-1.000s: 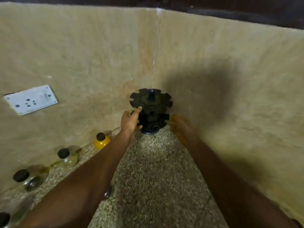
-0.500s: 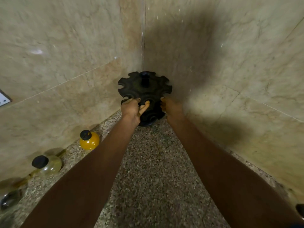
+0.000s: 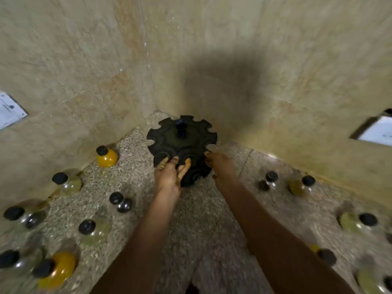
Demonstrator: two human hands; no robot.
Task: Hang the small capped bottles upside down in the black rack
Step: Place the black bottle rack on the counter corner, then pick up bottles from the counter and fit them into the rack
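The black rack (image 3: 182,141), a slotted round disc on a central post with a second tier under it, stands in the corner of a speckled stone counter (image 3: 201,219). No bottle hangs in it. My left hand (image 3: 169,177) grips the front edge of the top disc, fingers over the rim. On the rack's right side, my right hand (image 3: 220,166) holds it. Small black-capped bottles stand upright on both sides: an orange one (image 3: 106,157), a clear one (image 3: 67,182), another (image 3: 119,201) on the left, and others (image 3: 268,180) (image 3: 301,184) on the right.
Beige stone walls close the corner behind the rack. A white socket plate (image 3: 9,110) sits on the left wall and a framed opening (image 3: 377,130) on the right wall. More bottles, one orange (image 3: 56,269), crowd the near left and near right (image 3: 358,222) of the counter.
The view has tilted down, bringing many more bottles into sight. My left hand has shifted from the rack's side up to the top disc's front rim; my right hand has closed in on its right side.
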